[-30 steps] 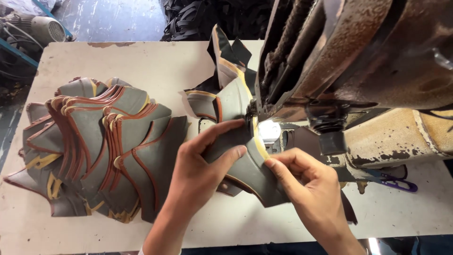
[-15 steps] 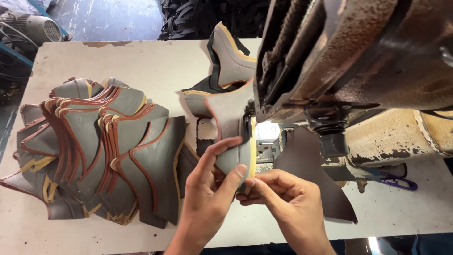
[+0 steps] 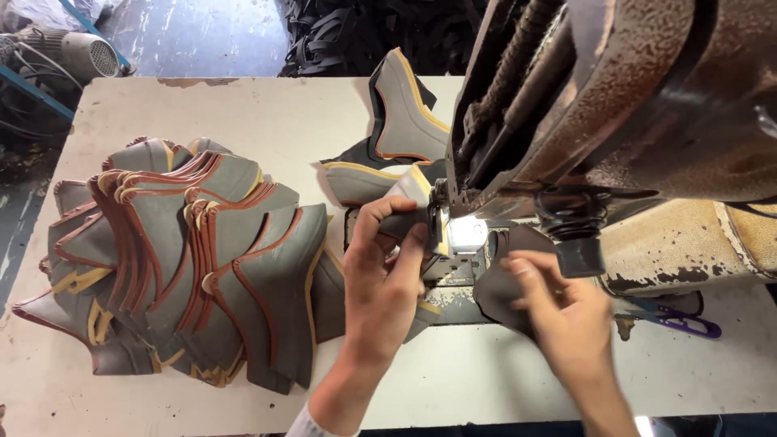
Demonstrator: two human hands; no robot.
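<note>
Your left hand pinches the grey leather piece at the needle of the sewing machine. Your right hand, fingers loosely spread, rests on its dark flap.

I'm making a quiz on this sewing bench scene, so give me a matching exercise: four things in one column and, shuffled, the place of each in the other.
Things:
1. left hand
2. right hand
3. stack of grey pieces
4. purple-handled scissors

Places:
A. on the table's left part, fanned out
B. pinching a grey piece at the lit needle area
C. on the table under the machine's arm, at the right
D. on a dark piece just right of the needle

Pairs: 1-B, 2-D, 3-A, 4-C
</note>
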